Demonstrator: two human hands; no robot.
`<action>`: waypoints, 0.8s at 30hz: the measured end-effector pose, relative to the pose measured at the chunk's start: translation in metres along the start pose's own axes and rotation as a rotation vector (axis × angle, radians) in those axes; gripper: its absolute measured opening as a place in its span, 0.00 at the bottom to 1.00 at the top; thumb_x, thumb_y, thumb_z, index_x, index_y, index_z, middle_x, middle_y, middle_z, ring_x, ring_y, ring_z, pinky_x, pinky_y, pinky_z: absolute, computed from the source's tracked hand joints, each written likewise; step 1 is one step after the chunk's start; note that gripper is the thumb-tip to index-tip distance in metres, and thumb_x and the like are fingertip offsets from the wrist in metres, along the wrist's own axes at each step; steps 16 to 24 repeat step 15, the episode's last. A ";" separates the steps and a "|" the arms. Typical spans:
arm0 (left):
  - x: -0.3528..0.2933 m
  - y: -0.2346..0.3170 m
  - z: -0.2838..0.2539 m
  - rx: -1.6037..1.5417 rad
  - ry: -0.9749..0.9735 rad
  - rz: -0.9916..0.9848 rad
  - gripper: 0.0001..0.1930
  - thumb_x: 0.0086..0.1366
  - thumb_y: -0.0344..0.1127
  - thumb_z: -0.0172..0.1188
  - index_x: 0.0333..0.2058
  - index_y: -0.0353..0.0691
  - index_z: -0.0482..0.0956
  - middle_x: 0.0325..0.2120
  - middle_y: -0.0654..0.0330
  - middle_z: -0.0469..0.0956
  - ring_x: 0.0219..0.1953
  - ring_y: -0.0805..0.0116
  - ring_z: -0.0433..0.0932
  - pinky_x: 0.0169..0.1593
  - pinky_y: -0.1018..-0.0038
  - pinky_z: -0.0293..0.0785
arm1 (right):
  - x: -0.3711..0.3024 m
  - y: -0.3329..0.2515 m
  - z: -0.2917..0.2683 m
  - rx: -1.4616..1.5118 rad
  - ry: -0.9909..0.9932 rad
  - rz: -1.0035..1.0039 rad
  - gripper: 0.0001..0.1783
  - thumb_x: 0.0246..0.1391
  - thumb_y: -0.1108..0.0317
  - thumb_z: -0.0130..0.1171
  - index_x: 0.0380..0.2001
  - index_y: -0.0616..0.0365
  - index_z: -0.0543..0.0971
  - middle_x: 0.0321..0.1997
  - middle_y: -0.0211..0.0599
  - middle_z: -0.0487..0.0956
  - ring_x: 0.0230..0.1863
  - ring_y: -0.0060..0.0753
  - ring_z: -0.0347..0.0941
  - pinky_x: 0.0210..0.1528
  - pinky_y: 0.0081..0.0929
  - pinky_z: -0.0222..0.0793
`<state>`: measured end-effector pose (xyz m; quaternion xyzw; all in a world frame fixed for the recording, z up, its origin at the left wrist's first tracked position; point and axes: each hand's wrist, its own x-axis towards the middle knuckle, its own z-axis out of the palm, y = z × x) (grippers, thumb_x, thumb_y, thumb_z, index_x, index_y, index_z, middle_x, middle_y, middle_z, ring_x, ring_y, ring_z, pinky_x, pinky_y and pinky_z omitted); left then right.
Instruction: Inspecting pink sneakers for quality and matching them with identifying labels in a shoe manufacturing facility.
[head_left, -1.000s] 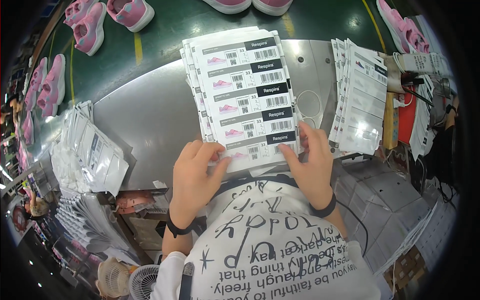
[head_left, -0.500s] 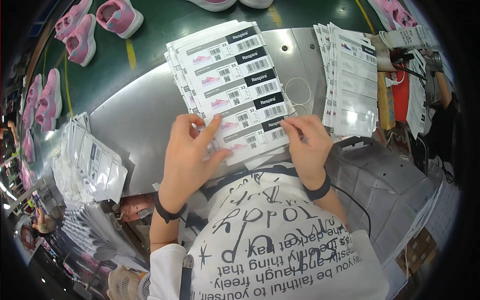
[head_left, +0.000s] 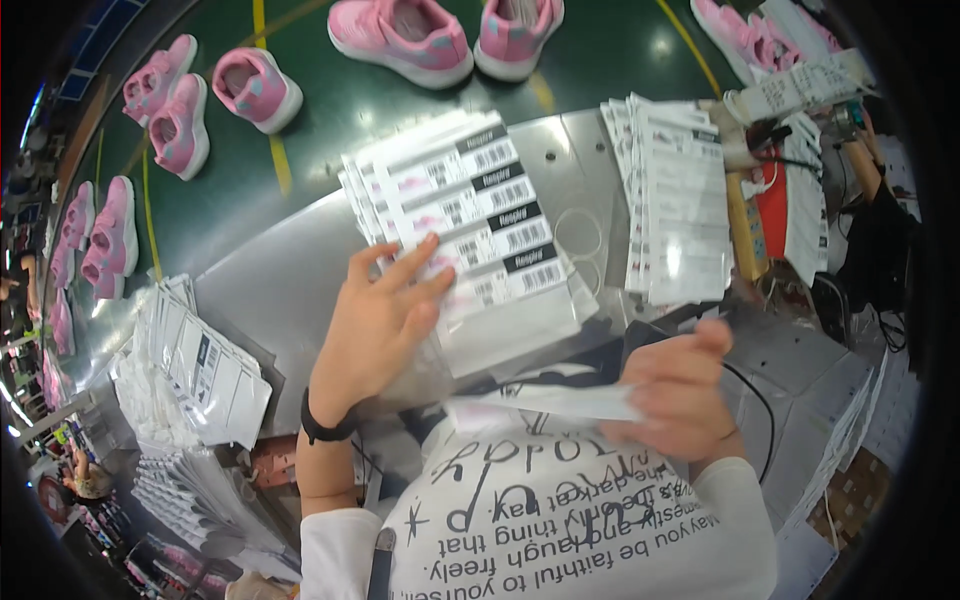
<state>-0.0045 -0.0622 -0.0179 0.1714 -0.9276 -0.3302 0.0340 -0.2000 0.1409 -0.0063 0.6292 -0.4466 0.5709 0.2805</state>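
A stack of label sheets (head_left: 500, 335) lies on the metal worktop, printed with pink shoe pictures, barcodes and black blocks. The top sheet's lowest row is bare backing. My left hand (head_left: 372, 325) rests on the sheet's left edge, fingers stretched out over the printed rows. Low in front of my shirt, my right hand (head_left: 680, 390) pinches one end of a white label strip (head_left: 540, 405). The strip hangs sideways to the left, free of the sheet, and is blurred by motion.
Pink shoes (head_left: 405, 40) stand on the green conveyor belt (head_left: 330, 130) beyond the metal worktop (head_left: 270, 250). More label sheets (head_left: 675, 210) lie on the right, beside a power strip (head_left: 752, 225). Bagged label sheets (head_left: 205, 365) lie at the left edge.
The lowest label has come off the top sheet, and my right hand has carried it down and right. My left hand stays on the sheet. Shoes on the belt appear lower in view.
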 end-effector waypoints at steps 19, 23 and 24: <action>-0.117 0.059 0.020 -0.673 0.219 -0.254 0.20 0.69 0.41 0.52 0.55 0.38 0.78 0.61 0.45 0.71 0.62 0.49 0.70 0.66 0.60 0.60 | 0.024 0.310 0.137 -0.526 0.183 1.373 0.55 0.36 0.49 0.79 0.61 0.62 0.61 0.62 0.55 0.63 0.61 0.47 0.64 0.60 0.40 0.64; -0.117 0.059 0.020 -0.673 0.219 -0.254 0.20 0.69 0.41 0.52 0.55 0.38 0.78 0.61 0.45 0.71 0.62 0.49 0.70 0.66 0.60 0.60 | 0.024 0.310 0.137 -0.526 0.183 1.373 0.55 0.36 0.49 0.79 0.61 0.62 0.61 0.62 0.55 0.63 0.61 0.47 0.64 0.60 0.40 0.64; -0.117 0.059 0.020 -0.673 0.219 -0.254 0.20 0.69 0.41 0.52 0.55 0.38 0.78 0.61 0.45 0.71 0.62 0.49 0.70 0.66 0.60 0.60 | 0.024 0.310 0.137 -0.526 0.183 1.373 0.55 0.36 0.49 0.79 0.61 0.62 0.61 0.62 0.55 0.63 0.61 0.47 0.64 0.60 0.40 0.64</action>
